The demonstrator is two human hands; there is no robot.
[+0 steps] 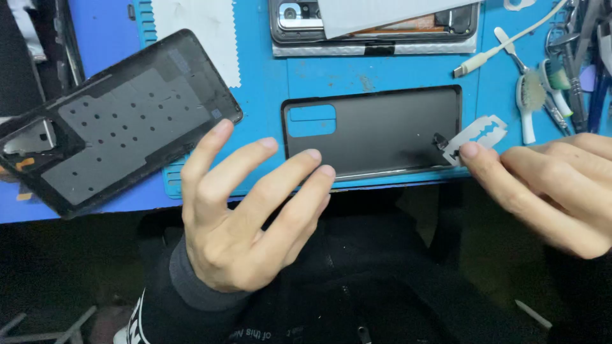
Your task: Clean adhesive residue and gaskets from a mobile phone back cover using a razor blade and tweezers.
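Head view over a blue repair worktop (382, 71): a dark phone back cover (376, 130) lies flat at the near edge, inner face up, its camera cutout toward the left. The right hand (554, 188) pinches a double-edged razor blade (475, 138) between thumb and forefinger, the blade's tip resting on the cover's lower right corner beside a small dark scrap of adhesive. The left hand (252, 210) hovers with fingers spread and holds nothing, two fingertips just reaching the cover's lower left corner. A second back cover (121, 124), dotted with small marks on its inner face, lies tilted across the worktop's left edge, partly overhanging. An opened phone (373, 22) under a pale sheet sits at the far edge, with a white cloth (197, 32) to its left; a white cable (503, 48), a brush (528, 102) and metal tools (574, 57) crowd the far right corner.

The bare blade looks like the main hazard: with the cover barely steadied, a slip could scratch its surface or cut a finger. Too steep an angle could gouge the plastic, and the cover could skid off the near edge
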